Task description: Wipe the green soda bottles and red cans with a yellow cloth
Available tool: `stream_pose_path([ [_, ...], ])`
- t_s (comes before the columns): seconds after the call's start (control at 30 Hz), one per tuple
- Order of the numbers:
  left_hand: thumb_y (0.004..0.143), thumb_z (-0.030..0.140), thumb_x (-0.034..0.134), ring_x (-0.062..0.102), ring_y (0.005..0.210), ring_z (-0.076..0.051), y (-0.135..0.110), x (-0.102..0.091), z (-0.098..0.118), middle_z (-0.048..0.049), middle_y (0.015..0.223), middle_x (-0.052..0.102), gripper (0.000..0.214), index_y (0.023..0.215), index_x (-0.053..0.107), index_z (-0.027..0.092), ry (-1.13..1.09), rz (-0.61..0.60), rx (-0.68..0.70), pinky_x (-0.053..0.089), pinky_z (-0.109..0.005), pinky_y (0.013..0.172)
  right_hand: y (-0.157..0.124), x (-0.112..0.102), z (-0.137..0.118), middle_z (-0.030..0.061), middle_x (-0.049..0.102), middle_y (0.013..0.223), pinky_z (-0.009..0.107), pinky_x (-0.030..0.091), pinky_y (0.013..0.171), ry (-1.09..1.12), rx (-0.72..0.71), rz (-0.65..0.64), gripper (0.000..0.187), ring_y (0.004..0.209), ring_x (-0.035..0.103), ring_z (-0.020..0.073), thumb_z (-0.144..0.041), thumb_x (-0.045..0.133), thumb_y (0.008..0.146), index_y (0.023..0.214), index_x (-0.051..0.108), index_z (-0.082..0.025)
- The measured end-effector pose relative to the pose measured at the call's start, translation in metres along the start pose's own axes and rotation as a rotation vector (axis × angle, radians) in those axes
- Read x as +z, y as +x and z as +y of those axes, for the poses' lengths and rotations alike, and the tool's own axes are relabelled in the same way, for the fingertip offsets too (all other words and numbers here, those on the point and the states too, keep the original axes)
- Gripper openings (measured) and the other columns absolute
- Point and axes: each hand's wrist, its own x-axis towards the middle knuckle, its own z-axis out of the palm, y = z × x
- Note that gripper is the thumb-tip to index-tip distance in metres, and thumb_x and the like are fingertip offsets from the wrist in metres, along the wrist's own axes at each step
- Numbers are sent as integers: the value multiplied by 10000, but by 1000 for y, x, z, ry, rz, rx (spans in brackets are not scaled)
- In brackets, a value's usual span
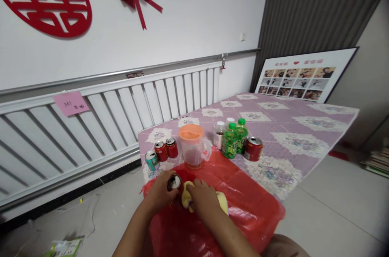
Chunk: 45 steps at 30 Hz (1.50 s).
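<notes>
My left hand (161, 190) is wrapped round a dark red drink can (174, 184), upright with its opened top facing up. Right beside it, my right hand (203, 196) is closed on a yellow cloth (222, 202), part of which presses near the can's side. Both hands are over a red plastic sheet (243, 204). Behind them stands a clear plastic pitcher (192, 151) with an orange lid. To its left are two red cans (161, 151) and a teal can (152, 160), all opened.
Right of the pitcher stand green bottles (230, 143), white-capped bottles (219, 135) and a larger red can (253, 149). A flowered cloth covers the table (261, 127). A white radiator (121, 107) runs along the wall behind, and a photo board (300, 77) leans at the far right.
</notes>
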Motion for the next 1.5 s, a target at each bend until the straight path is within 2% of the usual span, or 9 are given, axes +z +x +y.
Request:
stream_pose_path([
  [0.1,670,64,591,565,1100,-230,0,-1,-1,-92,1187,617,536,1194,578,174,-9,-5,17,432,-357,1016,4,2,0,105,676,1103,370,472,774,-13,0,-23,316,1030,629,302,-169,712,745,1056,692,-224],
  [0.2,661,69,592,565,1108,-234,1,-3,-3,-79,1196,622,545,1191,590,198,-16,-15,31,435,-362,1015,7,-7,2,101,676,1096,365,466,778,-23,-11,-18,268,1026,629,291,-171,695,767,1027,700,-231],
  [0.4,648,65,576,558,1144,-239,2,-11,3,-90,1237,608,607,1243,573,184,-38,-98,69,420,-373,1044,18,-28,6,92,639,1167,389,451,820,-41,-53,59,334,1093,586,306,-226,662,825,1153,644,-284],
  [0.67,655,74,588,540,1205,-244,4,-10,-1,-93,1291,590,628,1272,563,185,-37,-100,65,389,-377,1089,24,-14,8,106,666,1120,404,466,805,-69,-118,4,251,1047,618,304,-192,607,862,1093,681,-254],
  [0.83,653,66,592,558,1162,-234,3,-12,6,-84,1252,616,608,1250,592,179,-16,-120,63,412,-348,1056,30,-22,11,108,670,1110,405,452,828,-81,-149,4,217,1062,610,298,-193,641,840,1043,697,-244],
  [0.97,652,44,579,555,1159,-223,3,-16,13,-58,1253,627,640,1264,589,230,-17,-142,64,419,-342,1046,39,-30,8,103,644,1173,407,428,861,-77,-156,55,260,1101,579,292,-220,631,861,1115,660,-262],
  [1.07,647,35,573,553,1169,-220,3,-17,13,-61,1262,624,657,1274,584,228,-25,-145,72,415,-338,1052,42,-28,7,76,648,1176,395,429,856,-66,-183,44,314,1078,591,277,-237,674,832,1141,646,-289],
  [1.23,658,54,591,554,1176,-226,5,-12,4,-84,1259,617,621,1265,585,183,-3,-128,70,403,-346,1070,31,-20,9,106,665,1138,404,446,836,-70,-163,14,282,1070,609,295,-209,639,850,1129,663,-247],
  [1.5,683,74,636,560,1156,-227,4,-3,-2,-89,1244,614,581,1250,577,190,11,-51,31,422,-341,1043,-2,-16,-1,128,682,1097,408,474,811,-83,-88,-12,262,1037,628,313,-162,671,816,1074,685,-201],
])
